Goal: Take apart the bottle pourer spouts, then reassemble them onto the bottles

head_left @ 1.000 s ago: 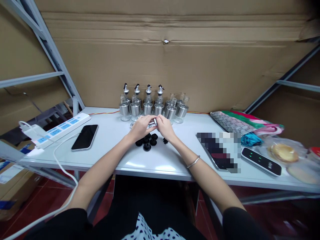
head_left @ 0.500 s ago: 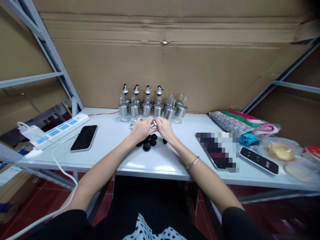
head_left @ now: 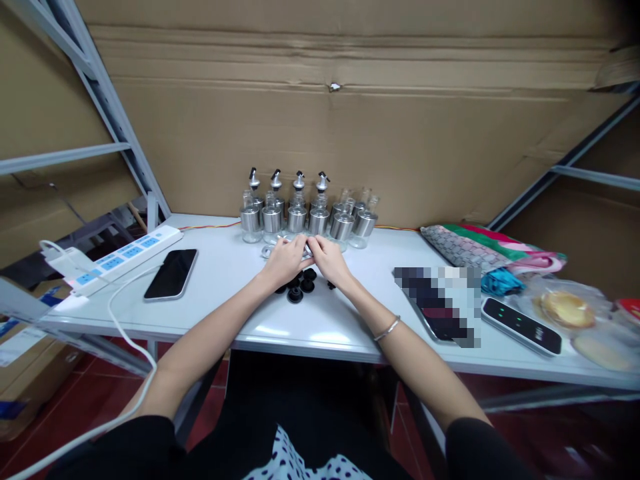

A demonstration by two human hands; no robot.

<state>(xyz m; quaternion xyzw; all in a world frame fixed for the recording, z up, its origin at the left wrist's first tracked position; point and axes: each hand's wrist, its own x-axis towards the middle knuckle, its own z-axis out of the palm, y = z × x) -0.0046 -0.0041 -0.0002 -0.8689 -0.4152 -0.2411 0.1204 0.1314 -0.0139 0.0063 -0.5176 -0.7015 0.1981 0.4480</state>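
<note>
My left hand and my right hand meet over the table with fingers closed around a small silver pourer part, mostly hidden by the fingers. More silver pieces lie just beyond my left hand. Under and in front of my hands sits a cluster of black stoppers, and one small black piece lies by my right wrist. Behind stand several glass bottles with steel sleeves. Back-row bottles on the left carry silver pourers with black tips; the bottles at the right have bare necks.
To the left lie a phone and a white power strip with a trailing cable. On the right are a partly blurred dark device, a Wi-Fi unit, bagged food and a patterned cloth bag. Cardboard walls the back.
Both hands stay together at nearly the same spot. My fingers have closed further over the silver part, so less of it shows. The whole view has shifted slightly.
</note>
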